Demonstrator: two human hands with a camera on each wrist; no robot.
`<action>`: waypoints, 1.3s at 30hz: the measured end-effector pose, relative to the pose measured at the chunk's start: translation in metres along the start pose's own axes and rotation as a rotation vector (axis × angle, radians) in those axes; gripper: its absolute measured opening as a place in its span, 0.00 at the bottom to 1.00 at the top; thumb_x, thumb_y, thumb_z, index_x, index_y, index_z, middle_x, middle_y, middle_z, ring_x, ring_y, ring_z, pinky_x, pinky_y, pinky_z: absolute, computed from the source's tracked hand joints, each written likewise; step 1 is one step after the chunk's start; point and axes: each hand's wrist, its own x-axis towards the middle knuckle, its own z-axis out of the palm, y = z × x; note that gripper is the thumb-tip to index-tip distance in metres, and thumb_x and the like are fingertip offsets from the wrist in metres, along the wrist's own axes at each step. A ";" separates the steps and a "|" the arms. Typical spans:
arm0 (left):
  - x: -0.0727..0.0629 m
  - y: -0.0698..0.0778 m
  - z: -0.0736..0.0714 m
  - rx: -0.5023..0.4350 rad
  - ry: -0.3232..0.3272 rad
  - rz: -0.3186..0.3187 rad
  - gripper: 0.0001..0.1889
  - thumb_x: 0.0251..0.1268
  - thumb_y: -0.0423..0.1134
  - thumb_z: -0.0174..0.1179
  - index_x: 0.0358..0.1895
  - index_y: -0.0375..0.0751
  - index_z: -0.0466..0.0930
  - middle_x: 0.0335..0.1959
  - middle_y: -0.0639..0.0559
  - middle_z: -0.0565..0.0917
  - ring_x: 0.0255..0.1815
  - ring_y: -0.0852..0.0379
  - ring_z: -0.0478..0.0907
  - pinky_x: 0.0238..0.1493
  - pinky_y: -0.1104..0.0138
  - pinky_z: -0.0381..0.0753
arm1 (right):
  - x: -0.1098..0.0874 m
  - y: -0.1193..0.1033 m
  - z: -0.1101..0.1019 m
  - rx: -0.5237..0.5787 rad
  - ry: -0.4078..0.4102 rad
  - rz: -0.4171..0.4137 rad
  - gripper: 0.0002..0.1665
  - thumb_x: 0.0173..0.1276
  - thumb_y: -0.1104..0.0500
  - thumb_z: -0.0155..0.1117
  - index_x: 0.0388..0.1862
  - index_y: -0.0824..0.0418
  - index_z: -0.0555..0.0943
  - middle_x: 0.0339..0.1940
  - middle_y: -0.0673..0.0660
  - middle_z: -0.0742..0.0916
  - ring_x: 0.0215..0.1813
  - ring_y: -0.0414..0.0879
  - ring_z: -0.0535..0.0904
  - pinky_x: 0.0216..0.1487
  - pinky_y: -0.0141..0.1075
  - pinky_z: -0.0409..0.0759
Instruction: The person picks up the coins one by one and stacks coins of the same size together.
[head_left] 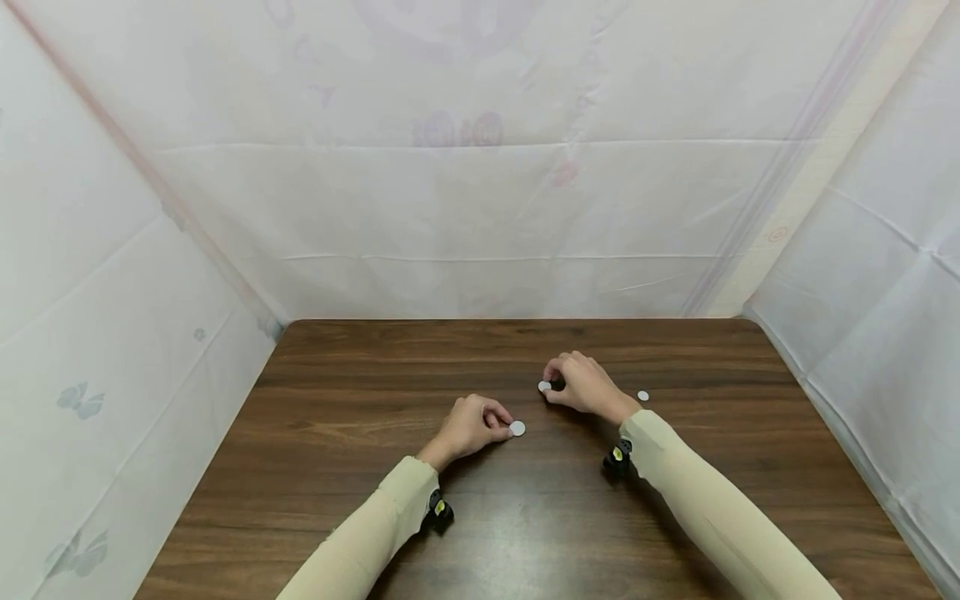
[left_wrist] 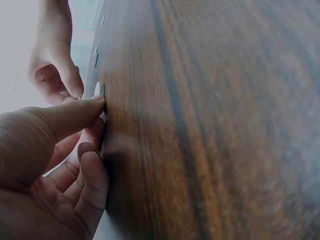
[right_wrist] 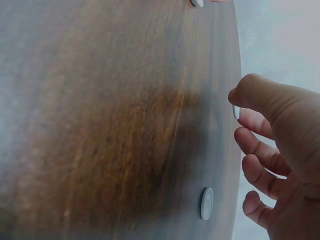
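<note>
In the head view my left hand (head_left: 471,427) is low over the table, pinching a round silver-white coin (head_left: 517,428) at its edge between thumb and index finger. The left wrist view shows that coin (left_wrist: 99,89) standing out past the thumb tip, close to the wood. Further back and to the right, my right hand (head_left: 588,385) holds another coin (head_left: 544,387) between thumb and index finger. From the right wrist, this coin (right_wrist: 236,112) is seen nearly edge-on, mostly covered by the thumb. A third coin (head_left: 642,396) lies flat to the right of the right wrist.
The dark wooden table (head_left: 337,483) has its far edge against a pale hanging cloth (head_left: 480,217). More cloth closes off the left and right sides. Thin pale shapes (left_wrist: 95,56) on the table in the left wrist view are too small to make out.
</note>
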 end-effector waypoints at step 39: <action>0.001 -0.002 0.001 0.009 -0.002 0.002 0.04 0.59 0.38 0.76 0.35 0.48 0.91 0.21 0.62 0.84 0.22 0.66 0.77 0.25 0.69 0.72 | -0.068 -0.007 -0.011 0.010 0.095 -0.029 0.08 0.62 0.55 0.77 0.37 0.52 0.84 0.37 0.45 0.83 0.39 0.43 0.73 0.43 0.42 0.74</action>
